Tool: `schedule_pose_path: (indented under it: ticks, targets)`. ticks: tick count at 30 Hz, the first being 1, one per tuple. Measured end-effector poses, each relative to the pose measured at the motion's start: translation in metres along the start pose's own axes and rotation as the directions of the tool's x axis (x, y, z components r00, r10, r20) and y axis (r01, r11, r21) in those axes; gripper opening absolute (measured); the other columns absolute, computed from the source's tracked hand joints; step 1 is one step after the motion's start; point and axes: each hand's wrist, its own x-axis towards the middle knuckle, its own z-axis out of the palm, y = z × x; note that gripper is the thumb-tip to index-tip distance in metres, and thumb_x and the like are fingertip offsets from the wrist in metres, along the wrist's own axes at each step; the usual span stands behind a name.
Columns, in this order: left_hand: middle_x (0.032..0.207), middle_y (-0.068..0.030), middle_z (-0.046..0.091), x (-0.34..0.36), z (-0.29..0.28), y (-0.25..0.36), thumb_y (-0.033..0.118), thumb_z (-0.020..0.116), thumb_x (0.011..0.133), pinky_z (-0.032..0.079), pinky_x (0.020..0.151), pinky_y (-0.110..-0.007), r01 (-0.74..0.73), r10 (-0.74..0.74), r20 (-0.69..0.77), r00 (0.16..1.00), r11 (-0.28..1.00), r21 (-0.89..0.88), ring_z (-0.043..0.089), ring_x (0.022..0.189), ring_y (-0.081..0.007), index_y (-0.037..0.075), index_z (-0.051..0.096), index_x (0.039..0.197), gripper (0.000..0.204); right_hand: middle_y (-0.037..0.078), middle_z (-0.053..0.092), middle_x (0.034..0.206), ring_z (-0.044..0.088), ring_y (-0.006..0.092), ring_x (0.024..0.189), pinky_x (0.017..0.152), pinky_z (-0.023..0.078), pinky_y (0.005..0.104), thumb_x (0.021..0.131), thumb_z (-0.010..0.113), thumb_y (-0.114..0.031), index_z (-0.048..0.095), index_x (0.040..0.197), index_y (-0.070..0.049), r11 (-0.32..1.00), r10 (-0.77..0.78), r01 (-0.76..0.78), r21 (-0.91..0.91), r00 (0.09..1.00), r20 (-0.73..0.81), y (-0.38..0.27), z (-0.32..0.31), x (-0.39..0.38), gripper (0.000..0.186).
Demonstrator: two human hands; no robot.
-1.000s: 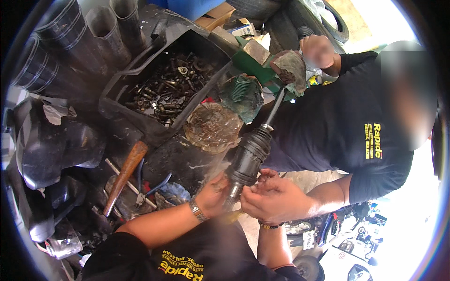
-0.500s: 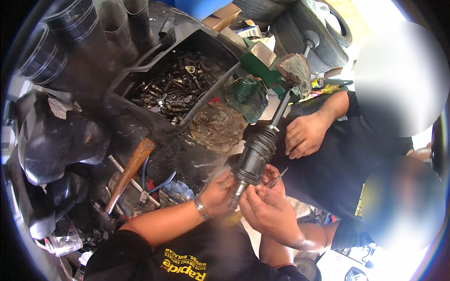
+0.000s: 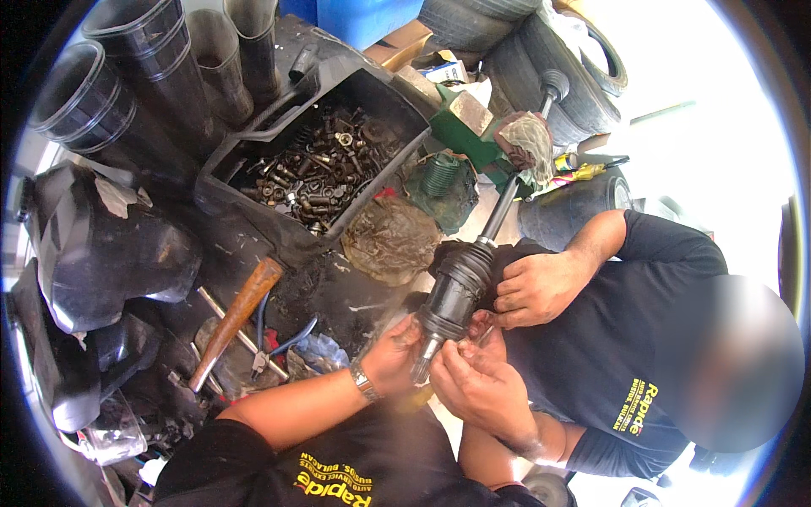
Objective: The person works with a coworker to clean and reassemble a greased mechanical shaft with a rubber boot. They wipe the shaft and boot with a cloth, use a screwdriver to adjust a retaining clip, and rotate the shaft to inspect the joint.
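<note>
A drive axle (image 3: 456, 287) with a ribbed black rubber boot lies slanted in front of me, its splined end toward me. My left hand (image 3: 394, 358), wearing a metal watch, is closed around the left side of the joint near that end. My right hand (image 3: 491, 339) is at the joint's right side with curled fingers, largely covered by a co-worker's hand (image 3: 481, 384). That hand pinches at the boot's near edge. A thin metal tool shows between the hands; whose fingers hold it is unclear. The co-worker's other hand (image 3: 536, 291) rests beside the joint.
The axle's shaft crosses a green vise (image 3: 469, 139) with a rag. A black bin (image 3: 363, 211) of greasy bolts stands to the left. Nearer lie a wooden-handled hammer (image 3: 236, 321) and blue-handled pliers (image 3: 291, 334). Tires (image 3: 557, 68) are stacked behind; black tubes (image 3: 152, 84) stand far left.
The co-worker at the right has leaned away, and their farther hand has come in toward the joint. The thin tool shows less than before. My hands stay at the joint.
</note>
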Motion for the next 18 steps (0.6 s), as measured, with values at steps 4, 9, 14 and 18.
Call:
schedule_pose_path:
  ticks: [4, 9, 14, 18]
  targets:
    - [0.133, -0.0163, 0.059, 0.0, -0.003, -0.002, 0.039, 0.061, 0.096, 0.048, 0.105, -0.043, -0.013, 0.012, 0.021, 1.0, 1.0, 0.025, 0.061, 0.119, -0.028, 0.002, 0.042, 0.143, 0.063, 0.015, 0.06, 0.116, 0.058, 0.0286, 0.104, 0.095, 0.048, 0.0443, 0.103, 0.044, -0.034, 0.052, 0.126, -0.001, 0.98, 0.104, -0.102, 0.168, 0.995, -0.002, -0.012, -0.004, 0.004, 0.041]
    - [0.14, -0.0141, 0.054, 0.001, -0.008, -0.002, 0.035, 0.051, 0.102, 0.045, 0.109, -0.041, -0.004, 0.005, 0.084, 0.996, 1.0, -0.005, 0.057, 0.125, -0.0255, 0.003, 0.039, 0.146, 0.056, 0.01, 0.059, 0.105, 0.056, 0.0258, 0.098, 0.089, 0.048, 0.0359, 0.104, 0.044, -0.032, 0.059, 0.111, -0.003, 0.792, -0.001, 0.232, -0.565, 0.926, 0.378, -0.019, -0.009, 0.027, 0.034]
    - [0.141, -0.0116, 0.054, 0.001, -0.01, -0.004, 0.04, 0.058, 0.098, 0.044, 0.11, -0.041, -0.016, 0.014, 0.069, 0.997, 1.0, 0.027, 0.056, 0.126, -0.0244, 0.006, 0.04, 0.146, 0.061, 0.006, 0.059, 0.104, 0.057, 0.0189, 0.093, 0.087, 0.048, 0.0279, 0.101, 0.054, -0.021, 0.06, 0.115, -0.003, 0.982, 0.187, -0.187, -0.006, 0.98, 0.071, -0.017, 0.001, 0.001, 0.023]
    - [0.138, -0.0091, 0.056, -0.001, -0.016, -0.008, 0.043, 0.065, 0.093, 0.046, 0.107, -0.04, -0.046, 0.047, -0.017, 0.999, 0.997, 0.062, 0.057, 0.124, -0.0229, 0.009, 0.043, 0.144, 0.065, 0.011, 0.063, 0.108, 0.063, 0.0208, 0.094, 0.085, 0.053, 0.0321, 0.095, 0.06, -0.011, 0.054, 0.124, -0.001, 0.938, -0.18, 0.25, -0.24, 0.944, 0.278, -0.026, -0.003, 0.026, 0.031]
